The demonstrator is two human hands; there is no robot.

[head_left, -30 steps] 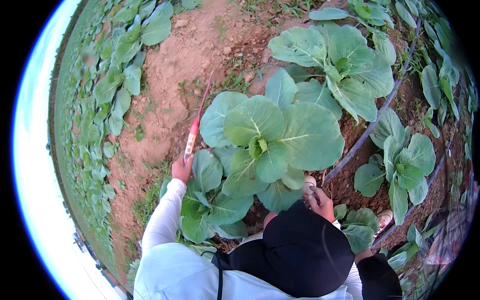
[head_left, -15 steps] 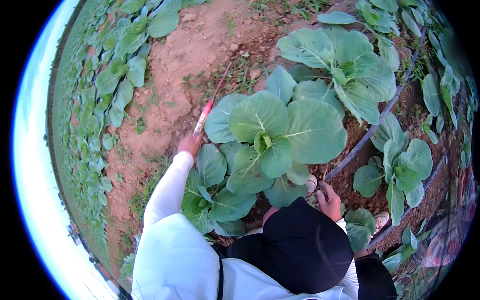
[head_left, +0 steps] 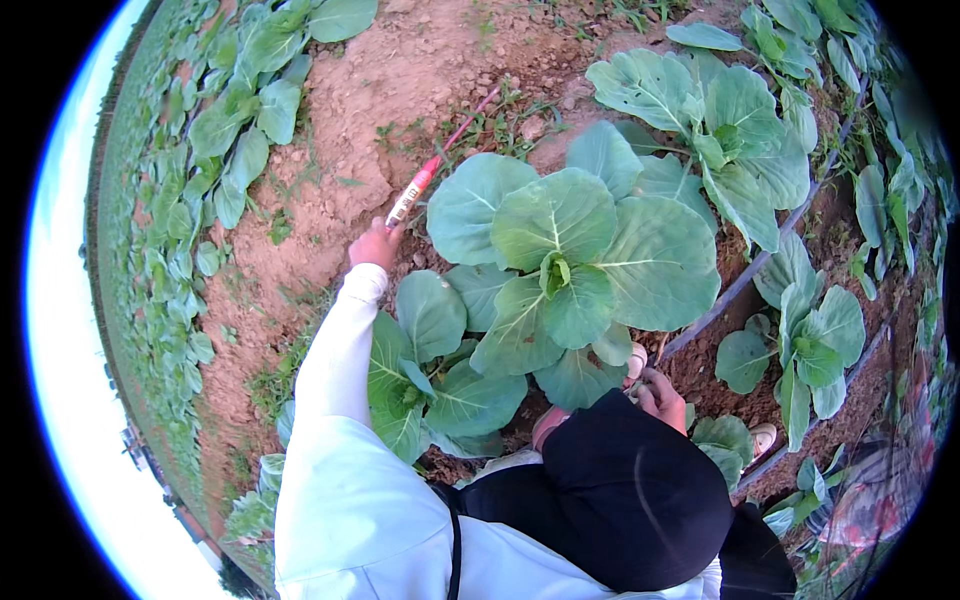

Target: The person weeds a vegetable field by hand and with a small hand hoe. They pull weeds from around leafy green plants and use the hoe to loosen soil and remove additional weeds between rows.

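My left hand (head_left: 374,246) is stretched forward, wrapped round a thin tool (head_left: 413,190) with a printed pale grip, a red collar and a slim reddish shaft. The shaft's far end lies among small weeds (head_left: 490,125), and its tip cannot be made out. Just right of that tool grows a large leafy cabbage plant (head_left: 553,275), with a smaller one (head_left: 408,395) below it beside my left forearm. Close to my black-clad knee, my right hand (head_left: 664,400) has its fingers curled together near the soil and my shoe. What they hold, if anything, is hidden.
Another large cabbage plant (head_left: 725,135) stands at the upper right, and a smaller one (head_left: 808,340) below it. Between them runs a dark hose (head_left: 735,290). Bare reddish soil (head_left: 345,130) separates this row from the leafy row (head_left: 235,120) at far left.
My left hand and the tool have moved slightly forward, with the shaft's end farther up and right. The right hand stays by the knee. The whole view has shifted a little.
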